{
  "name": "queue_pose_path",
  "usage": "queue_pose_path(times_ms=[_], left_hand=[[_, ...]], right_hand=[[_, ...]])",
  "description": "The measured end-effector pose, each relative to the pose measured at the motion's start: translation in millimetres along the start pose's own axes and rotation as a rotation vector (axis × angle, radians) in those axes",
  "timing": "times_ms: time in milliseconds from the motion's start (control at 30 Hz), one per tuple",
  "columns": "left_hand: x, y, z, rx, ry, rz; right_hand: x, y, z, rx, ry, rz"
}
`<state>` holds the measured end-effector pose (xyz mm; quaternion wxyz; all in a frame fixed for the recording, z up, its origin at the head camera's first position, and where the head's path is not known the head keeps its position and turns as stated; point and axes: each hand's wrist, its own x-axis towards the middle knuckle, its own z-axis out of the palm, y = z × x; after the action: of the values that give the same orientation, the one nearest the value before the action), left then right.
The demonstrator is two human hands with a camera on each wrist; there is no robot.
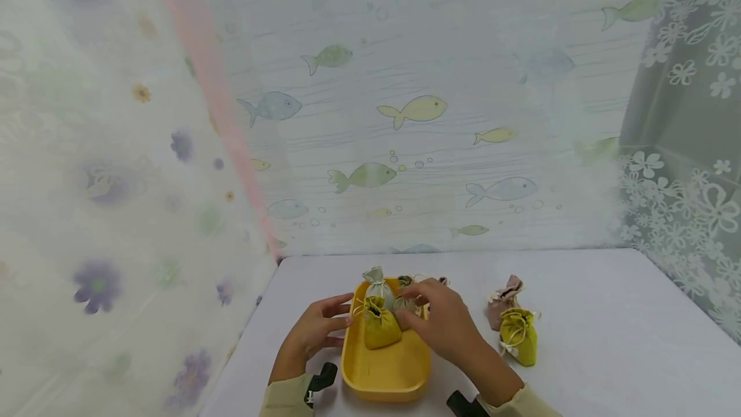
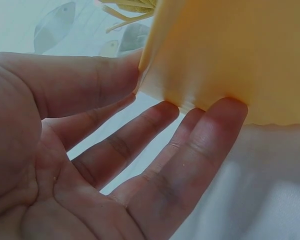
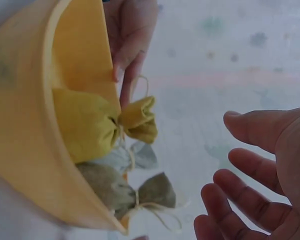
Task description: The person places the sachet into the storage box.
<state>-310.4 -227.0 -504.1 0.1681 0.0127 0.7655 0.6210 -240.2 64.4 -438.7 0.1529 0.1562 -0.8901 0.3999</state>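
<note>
A tray [image 1: 384, 375] sat on the surface [image 1: 608, 340], near its front edge. Three drawstring pouches [image 1: 381, 329] lay in the tray's far end. The left hand [image 1: 312, 333] touched the tray's left side; the right hand [image 1: 442, 324] hovered over its right. Two more pouches [image 1: 518, 336] lay on the surface right of the tray.

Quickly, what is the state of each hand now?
Left hand: open, straight fingers touching the yellow tray.
Right hand: open, holding nothing, over the tray.

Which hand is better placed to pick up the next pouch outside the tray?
Right, probably: the right hand is open and nearer the yellow-green pouch; the left hand touches the tray.
</note>
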Motion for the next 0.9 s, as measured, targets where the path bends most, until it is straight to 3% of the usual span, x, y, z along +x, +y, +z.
queue_pose_path(times_ms=[200,567,733,900], left_hand=[[-5.8,-3.8,-5.5,-0.022,0.008,-0.016],[-8.8,-5.4,-10.7,-0.038,0.013,-0.015],[-5.6,-4.0,-9.0,-0.047,-0.008,0.000],[-1.0,-1.0,-3.2,-0.039,-0.024,0.010]], right_hand=[[-8,10,-12,-0.029,0.018,-0.010],[-17,38,-50,-0.124,0.015,-0.164],[-17,58,-71,-0.146,-0.039,-0.266],[-20,77,-89,-0.141,-0.100,-0.252]])
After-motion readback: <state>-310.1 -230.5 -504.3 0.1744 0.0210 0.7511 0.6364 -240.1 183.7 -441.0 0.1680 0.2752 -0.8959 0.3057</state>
